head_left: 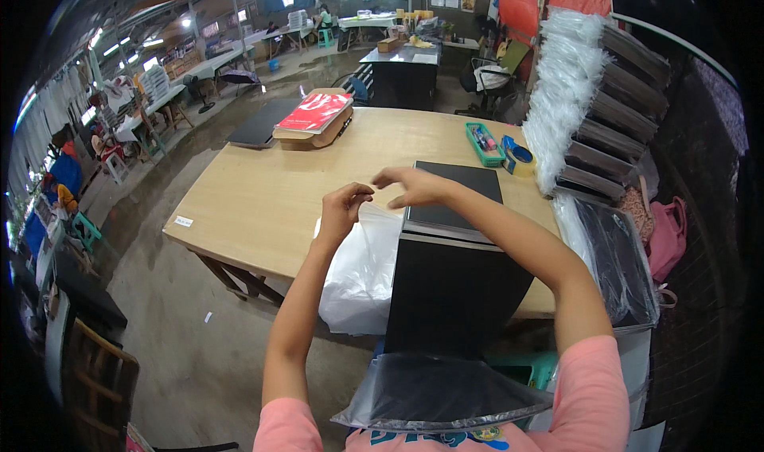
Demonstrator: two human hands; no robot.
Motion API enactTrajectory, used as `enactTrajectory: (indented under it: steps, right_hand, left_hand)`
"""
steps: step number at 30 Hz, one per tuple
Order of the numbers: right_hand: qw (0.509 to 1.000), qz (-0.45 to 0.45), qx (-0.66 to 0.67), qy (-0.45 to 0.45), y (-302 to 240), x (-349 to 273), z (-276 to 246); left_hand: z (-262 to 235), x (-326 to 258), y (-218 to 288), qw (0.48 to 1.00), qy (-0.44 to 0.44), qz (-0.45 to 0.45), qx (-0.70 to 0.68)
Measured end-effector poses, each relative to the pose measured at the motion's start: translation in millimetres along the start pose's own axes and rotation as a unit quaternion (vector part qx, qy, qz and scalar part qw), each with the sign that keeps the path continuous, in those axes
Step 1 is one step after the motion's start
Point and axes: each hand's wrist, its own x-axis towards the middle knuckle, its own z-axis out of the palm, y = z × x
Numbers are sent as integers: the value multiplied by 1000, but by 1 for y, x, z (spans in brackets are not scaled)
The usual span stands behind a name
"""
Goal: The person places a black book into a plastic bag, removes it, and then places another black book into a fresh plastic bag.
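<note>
Because the translucent plastic point(358, 277) lies just left of the black board point(471, 180), it presumably suits the reach of the left hand point(344, 208), fingertips together, hold on plastic indiscernible, and the right hand point(419, 188), thumb and fingers apart.

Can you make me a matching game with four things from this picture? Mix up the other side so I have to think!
Things:
1. Thin plastic
2. Flat board beside the plastic
3. Small basket
4. Handbag at the far right

Clues:
A. Pink
B. Green
C. Hanging over the near edge of the table
D. Black

Right pairs: 1-C, 2-D, 3-B, 4-A
</note>
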Motion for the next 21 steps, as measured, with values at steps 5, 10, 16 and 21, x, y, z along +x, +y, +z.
enactTrajectory:
  steps: [5, 10, 16, 21]
  right_hand:
    - [971, 166, -2, -172, 25, 48, 31]
    - [989, 133, 2, -67, 36, 51, 48]
    - [978, 165, 89, -87, 34, 44, 50]
    - [985, 170, 37, 15, 21, 43, 53]
  left_hand:
    - [-9, -10, 1, 992, 121, -39, -12]
    - [-14, -15, -6, 972, 62, -141, -179]
    - [-2, -22, -3, 949, 210, -41, -231]
    - [-16, -28, -25, 970, 123, -158, -136]
